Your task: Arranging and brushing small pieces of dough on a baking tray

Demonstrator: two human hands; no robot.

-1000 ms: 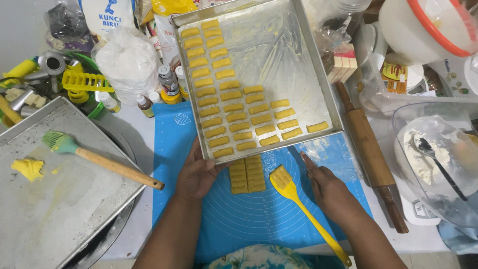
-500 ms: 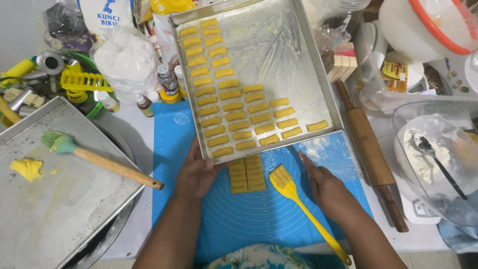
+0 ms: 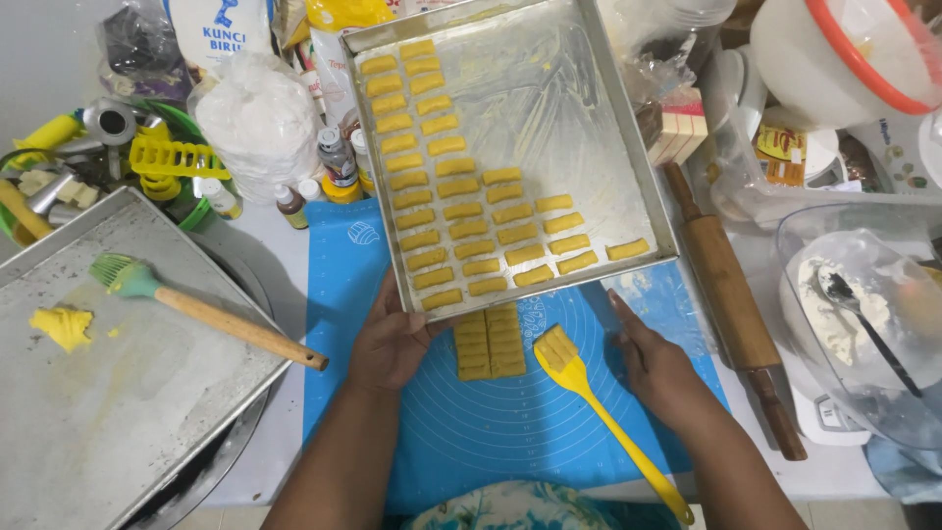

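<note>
A square metal baking tray (image 3: 638, 167) lies tilted on the blue silicone mat (image 3: 491, 432), with several rows of small yellow dough bars (image 3: 471, 211) in its left and lower part. My left hand (image 3: 391, 344) grips the tray's near left corner. My right hand (image 3: 655, 363) rests on the mat just below the tray's near right edge, fingers apart, holding nothing. Between the hands sits a block of cut yellow dough strips (image 3: 489, 344) and a yellow silicone spatula (image 3: 589, 393) lying on the mat.
A second metal tray (image 3: 108, 412) at left carries a wooden-handled green brush (image 3: 196, 309) and a dab of yellow dough (image 3: 64, 326). A wooden rolling pin (image 3: 731, 304) lies right of the mat. Small bottles, bags, a clear bowl with a spoon (image 3: 863, 314) crowd the edges.
</note>
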